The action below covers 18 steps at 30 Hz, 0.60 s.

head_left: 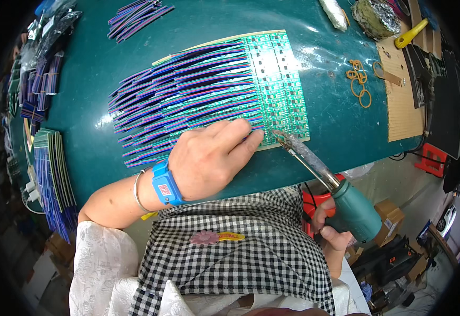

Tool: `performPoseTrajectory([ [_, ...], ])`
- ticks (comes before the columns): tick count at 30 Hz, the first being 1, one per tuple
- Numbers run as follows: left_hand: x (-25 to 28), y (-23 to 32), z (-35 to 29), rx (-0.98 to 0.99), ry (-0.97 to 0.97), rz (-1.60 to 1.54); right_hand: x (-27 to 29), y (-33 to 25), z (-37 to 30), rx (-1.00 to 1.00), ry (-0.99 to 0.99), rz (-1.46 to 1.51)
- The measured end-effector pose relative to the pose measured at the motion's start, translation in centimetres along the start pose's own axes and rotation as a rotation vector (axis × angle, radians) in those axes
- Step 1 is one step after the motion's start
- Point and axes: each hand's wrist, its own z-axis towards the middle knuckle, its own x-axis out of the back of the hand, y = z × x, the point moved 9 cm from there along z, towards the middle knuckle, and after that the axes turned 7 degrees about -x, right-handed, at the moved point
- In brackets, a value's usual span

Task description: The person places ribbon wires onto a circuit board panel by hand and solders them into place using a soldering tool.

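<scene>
A panel of small green circuit boards (291,87) lies on the table, with rows of multicoloured ribbon wires (187,97) running left from it. My left hand (209,155) bends over the panel's near edge, fingers pinched at the end of a ribbon wire; the fingertips partly hide it. In my right hand (333,235) is a green soldering gun (360,211), gripped by its handle. Its metal tip reaches the boards just right of my left fingertips. Whether the tip touches a solder pad is too small to tell.
The green table (340,131) has orange rubber bands (360,87) and a cardboard sheet (401,113) at right. A loose wire bundle (137,18) lies at the far side. Finished-looking wired boards (53,174) stack at left. A yellow-handled tool (412,34) rests far right.
</scene>
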Motion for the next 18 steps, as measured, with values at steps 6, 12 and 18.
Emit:
performPoseTrajectory([
  [6, -0.07, 0.03, -0.05, -0.007, 0.002, -0.004, 0.44, 0.82, -0.1, -0.04, 0.015, -0.056],
  [12, -0.05, 0.08, 0.01, -0.006, 0.005, 0.005, 0.09, 0.67, 0.05, 0.001, -0.076, -0.229],
  [18, 0.0, 0.18, 0.02, -0.004, 0.005, 0.024, 0.21, 0.08, -0.11, -0.047, 0.078, 0.131],
])
